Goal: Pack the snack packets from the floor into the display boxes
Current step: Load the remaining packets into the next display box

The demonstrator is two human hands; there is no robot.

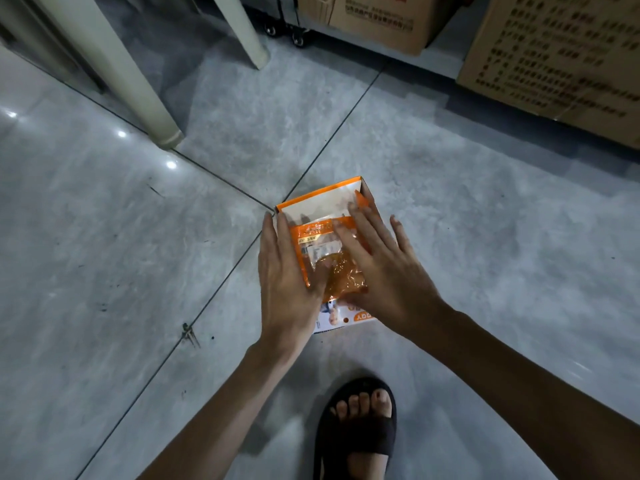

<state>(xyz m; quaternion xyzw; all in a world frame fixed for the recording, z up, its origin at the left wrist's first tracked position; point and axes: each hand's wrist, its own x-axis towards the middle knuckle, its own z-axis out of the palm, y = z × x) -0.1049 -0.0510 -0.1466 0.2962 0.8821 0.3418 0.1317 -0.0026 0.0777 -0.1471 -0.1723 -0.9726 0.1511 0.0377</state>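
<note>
An orange and white display box (320, 199) stands open on the grey floor tiles in the middle of the view. An orange snack packet (322, 242) with a clear window lies in the box's opening. My left hand (287, 282) rests flat along the box's left side, its thumb on the packet. My right hand (377, 265) lies flat on top of the packet, fingers spread and reaching to the box's far right corner. The lower part of the packet and the box's front are partly hidden by both hands.
A cream table leg (138, 95) slants down at the upper left, another (242, 29) stands behind it. Brown cardboard cartons (554, 64) line the far right and top. My foot in a black sandal (356, 431) stands just below the box.
</note>
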